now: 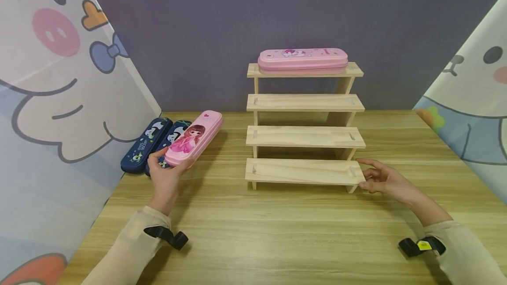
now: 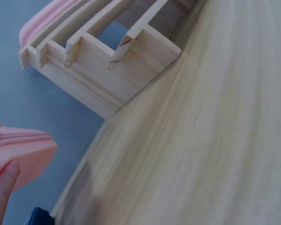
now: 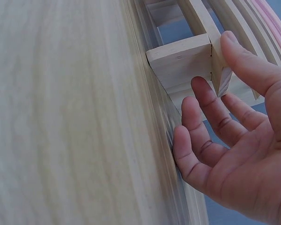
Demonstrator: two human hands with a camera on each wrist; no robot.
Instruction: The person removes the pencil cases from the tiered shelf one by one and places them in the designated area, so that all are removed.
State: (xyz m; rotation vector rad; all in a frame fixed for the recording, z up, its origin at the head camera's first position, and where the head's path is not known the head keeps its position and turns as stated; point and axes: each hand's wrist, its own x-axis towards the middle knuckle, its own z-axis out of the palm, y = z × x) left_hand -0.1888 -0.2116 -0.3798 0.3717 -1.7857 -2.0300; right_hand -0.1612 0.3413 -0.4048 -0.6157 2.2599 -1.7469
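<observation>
My left hand (image 1: 166, 184) holds the near end of a pink pencil case (image 1: 193, 137) with a long-haired doll figure on its lid. In the left wrist view the thumb presses the side of this case (image 2: 33, 157), which is raised above the table. My right hand (image 1: 390, 184) grips the right end of the lowest step of a four-step wooden display stand (image 1: 301, 171). Seen from the right wrist, the thumb lies against the step's end (image 3: 216, 61) with the curled fingers around its other side. Another pink pencil case (image 1: 303, 60) lies lengthwise on the top step.
Two navy pencil cases with pandas lie side by side at the left, the outer one (image 1: 144, 146) beside the cartoon-printed side panel (image 1: 79, 113). The held case partly covers the inner one (image 1: 172, 134). A grey wall (image 1: 198, 34) stands behind the wood-grain table (image 1: 257, 236).
</observation>
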